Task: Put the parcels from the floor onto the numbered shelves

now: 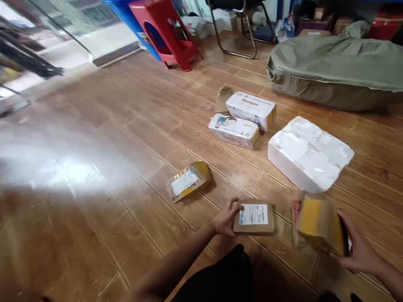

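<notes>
My left hand (226, 219) grips the left edge of a flat brown box (254, 218) that has a white label on top. To the right, my right hand (359, 247) holds a box wrapped in yellow and brown tape (315, 222) from its right side, and a dark item shows between palm and box. A clear package with a red part (296, 209) lies against that taped box's left side. Farther left, a brown and yellow parcel (189, 181) with a white label rests on the tiled floor.
Two white printed boxes (234, 129) and a white foam block (310, 153) sit beyond my hands. A large green covered bundle (336, 69) lies at the back right. A red stool (168, 31) and a metal-legged chair (234, 52) stand at the back.
</notes>
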Available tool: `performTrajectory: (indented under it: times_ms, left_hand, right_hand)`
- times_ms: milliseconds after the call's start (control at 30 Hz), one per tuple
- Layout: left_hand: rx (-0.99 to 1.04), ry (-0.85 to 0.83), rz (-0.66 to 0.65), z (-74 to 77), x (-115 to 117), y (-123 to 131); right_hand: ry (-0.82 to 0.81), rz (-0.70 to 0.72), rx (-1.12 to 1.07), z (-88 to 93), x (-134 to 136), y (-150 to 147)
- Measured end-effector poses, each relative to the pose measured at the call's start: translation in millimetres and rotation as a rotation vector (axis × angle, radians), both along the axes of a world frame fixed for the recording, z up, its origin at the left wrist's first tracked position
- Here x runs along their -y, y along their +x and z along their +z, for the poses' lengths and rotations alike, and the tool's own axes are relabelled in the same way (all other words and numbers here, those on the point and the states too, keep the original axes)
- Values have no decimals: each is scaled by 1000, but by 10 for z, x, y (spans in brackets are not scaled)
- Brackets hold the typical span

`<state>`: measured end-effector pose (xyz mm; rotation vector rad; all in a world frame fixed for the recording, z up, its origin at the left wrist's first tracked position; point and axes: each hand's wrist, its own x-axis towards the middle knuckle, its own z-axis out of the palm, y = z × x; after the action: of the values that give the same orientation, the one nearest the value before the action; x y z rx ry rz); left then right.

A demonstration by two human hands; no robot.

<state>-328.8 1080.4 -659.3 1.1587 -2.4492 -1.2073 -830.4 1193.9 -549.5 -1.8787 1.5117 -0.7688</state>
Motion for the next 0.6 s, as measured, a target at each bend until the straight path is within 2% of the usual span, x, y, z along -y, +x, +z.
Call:
performTrajectory:
  times_ms: [33,67,100,133,167,200,267,300,333,400,433,533,600]
  left_hand:
    - [15,42,-16,-187,-73,46]
    - [24,66,-47,-313,-94,100]
    - [35,54,-40,-372,-67,174]
    - [57,11,20,-369,6,272]
    - [94,-64,147,-314,116,395]
    - [155,-158,334,-222,257,539]
    - [366,-301,785,12,586,854]
    - [502,-294,859,128,751,1007]
    - [641,-244,859,231,903,1144]
    - [874,-98,732,380,1151,1354]
    - [957,-40,665,422,1246,1426]
    - [1075,39,556,449,1432,1542]
    - [1037,47,538,427,1498,1570]
  right_hand:
    - [-1,106,-54,98,231,220]
    - [10,199,-96,177,436,484]
    - [63,279,-145,226,609,776]
    - [113,374,-189,239,745,1081]
    - [173,458,-238,213,844,1381]
    - [224,521,-297,153,905,1661]
    - [302,580,-457,-44,927,2104]
    - [312,592,-510,-165,898,2244]
    - [306,589,-520,-291,851,2318]
    - [230,512,-411,-539,732,2271]
    - [165,410,-332,-655,670,2162]
    - [40,-68,-264,-953,512,1652]
    - [123,-334,-339,-1105,443,1315]
